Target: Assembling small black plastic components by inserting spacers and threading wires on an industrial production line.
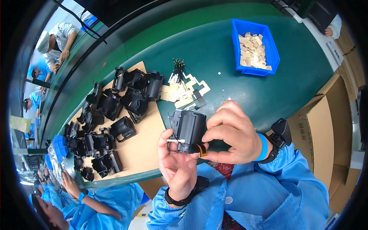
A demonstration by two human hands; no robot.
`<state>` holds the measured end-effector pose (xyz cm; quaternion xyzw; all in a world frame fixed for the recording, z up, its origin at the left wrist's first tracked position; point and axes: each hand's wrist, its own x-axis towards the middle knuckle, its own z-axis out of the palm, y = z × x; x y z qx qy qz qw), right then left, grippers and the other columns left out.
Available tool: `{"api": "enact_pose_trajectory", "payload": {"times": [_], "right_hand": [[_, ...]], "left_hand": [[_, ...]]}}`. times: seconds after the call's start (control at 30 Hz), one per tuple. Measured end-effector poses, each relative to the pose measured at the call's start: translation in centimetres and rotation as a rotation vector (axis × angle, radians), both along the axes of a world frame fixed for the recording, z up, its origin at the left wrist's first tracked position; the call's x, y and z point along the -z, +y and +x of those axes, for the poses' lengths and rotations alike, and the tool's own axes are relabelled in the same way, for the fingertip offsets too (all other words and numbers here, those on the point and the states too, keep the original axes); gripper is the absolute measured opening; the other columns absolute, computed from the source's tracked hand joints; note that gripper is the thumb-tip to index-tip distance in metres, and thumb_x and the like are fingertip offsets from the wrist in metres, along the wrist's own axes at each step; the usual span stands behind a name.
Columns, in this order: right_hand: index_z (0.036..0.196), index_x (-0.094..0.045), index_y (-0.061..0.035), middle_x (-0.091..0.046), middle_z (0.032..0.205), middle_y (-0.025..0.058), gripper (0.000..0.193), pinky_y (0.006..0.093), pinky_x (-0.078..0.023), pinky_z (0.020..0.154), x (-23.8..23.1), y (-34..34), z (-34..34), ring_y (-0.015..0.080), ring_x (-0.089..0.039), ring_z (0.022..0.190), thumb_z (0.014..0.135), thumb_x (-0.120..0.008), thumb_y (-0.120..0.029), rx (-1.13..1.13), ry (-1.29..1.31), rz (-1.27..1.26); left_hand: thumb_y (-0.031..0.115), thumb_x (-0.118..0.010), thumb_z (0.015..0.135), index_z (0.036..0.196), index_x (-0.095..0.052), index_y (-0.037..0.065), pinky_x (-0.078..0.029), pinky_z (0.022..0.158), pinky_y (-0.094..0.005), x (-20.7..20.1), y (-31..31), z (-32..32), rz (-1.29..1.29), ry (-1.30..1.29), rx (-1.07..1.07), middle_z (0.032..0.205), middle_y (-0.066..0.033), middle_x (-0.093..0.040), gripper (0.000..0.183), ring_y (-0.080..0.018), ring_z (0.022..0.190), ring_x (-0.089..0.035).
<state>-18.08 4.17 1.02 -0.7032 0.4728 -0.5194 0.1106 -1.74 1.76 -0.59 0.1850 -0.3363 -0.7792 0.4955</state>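
Cardboard box, blue-clad co-worker

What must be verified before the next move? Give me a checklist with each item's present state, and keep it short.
1. Black housing supported: ok, the left hand holds it from below.
2. Right hand in position: ok, its fingertips are at the amber strip by the housing's lower end.
3. Strip properly attached: cannot tell, fingers partly hide it.
4. Tan pieces contained: ok, they lie in the blue bin.
5. Green table free of scraps: not ok, small white bits lie on it.
6. Other black parts on the cardboard sheet free of defects: cannot tell at this size.
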Motion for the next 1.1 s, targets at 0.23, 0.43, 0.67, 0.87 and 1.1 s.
{"api": "enact_pose_trajectory", "payload": {"times": [0.23,0.43,0.67,0.87,1.1], "right_hand": [[0.073,-0.055,-0.0102,-0.051,0.075,0.0021,0.016,0.0332,-0.033,0.065,0.20,-0.27,0.75,0.0226,-0.045,0.068,0.065,-0.069,-0.012,0.029,-0.095,0.033],[0.071,-0.057,-0.0077,-0.052,0.070,0.0036,0.015,0.0316,-0.033,0.060,-0.14,-0.13,0.46,0.0200,-0.046,0.064,0.067,-0.071,-0.010,0.055,-0.055,0.061],[0.068,-0.057,-0.0061,-0.051,0.067,0.0043,0.014,0.0309,-0.034,0.059,-0.05,-0.18,0.33,0.0196,-0.047,0.060,0.066,-0.071,-0.007,0.061,-0.093,0.082],[0.067,-0.057,-0.0061,-0.051,0.067,0.0047,0.014,0.0308,-0.036,0.058,0.06,-0.09,0.55,0.0196,-0.048,0.060,0.065,-0.071,-0.006,0.074,-0.136,0.102],[0.071,-0.052,-0.0069,-0.046,0.072,0.0070,0.014,0.0342,-0.035,0.059,-0.09,-0.31,0.48,0.0250,-0.046,0.067,0.066,-0.065,-0.009,0.100,-0.026,0.070]], "left_hand": [[-0.001,-0.060,0.075,0.127,-0.027,0.004,-0.050,0.078,-0.0320,0.02,0.17,0.00,-0.006,-0.143,-0.074,0.115,-0.0142,-0.047,0.062,-0.0211,0.099,-0.054],[0.000,-0.063,0.074,0.122,-0.032,0.006,-0.048,0.068,-0.0236,-0.37,0.40,-0.37,-0.011,-0.199,-0.092,0.106,-0.0085,-0.049,0.057,-0.0143,0.089,-0.054],[0.000,-0.064,0.073,0.121,-0.033,0.007,-0.048,0.067,-0.0225,-0.47,0.34,-0.66,0.006,-0.209,-0.075,0.104,-0.0082,-0.050,0.057,-0.0136,0.088,-0.054],[-0.001,-0.064,0.073,0.121,-0.032,0.007,-0.048,0.068,-0.0236,-0.47,0.30,-0.60,0.023,-0.201,-0.049,0.105,-0.0085,-0.050,0.058,-0.0140,0.089,-0.054],[-0.001,-0.063,0.073,0.123,-0.030,0.007,-0.051,0.079,-0.0310,-0.42,0.19,-0.26,0.038,-0.174,-0.034,0.112,-0.0106,-0.048,0.060,-0.0181,0.096,-0.055]]}}
